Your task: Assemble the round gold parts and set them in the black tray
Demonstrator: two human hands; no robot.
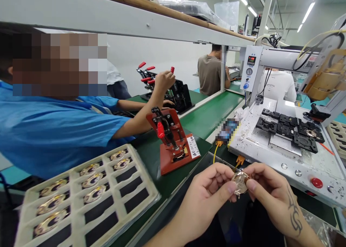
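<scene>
Between my two hands is a gold watch case (240, 182), round, with small lugs and a marking I cannot read on its face. My left hand (207, 193) pinches its left edge between thumb and fingers. On the opposite edge, the thumb and fingers of my right hand (270, 193) are closed as well. The case is held up in front of the machine's front edge, off any surface. To the left, a cream tray (115, 212) has compartments, several holding gold watch parts (94, 193).
A red toggle-clamp fixture (173, 146) stands on the green bench. At right is a white machine (251, 131) with black fixtures (293, 128) and a red button (316, 182). A co-worker in blue (67, 131) grips a red-handled clamp at left. A shelf beam (135, 20) crosses overhead.
</scene>
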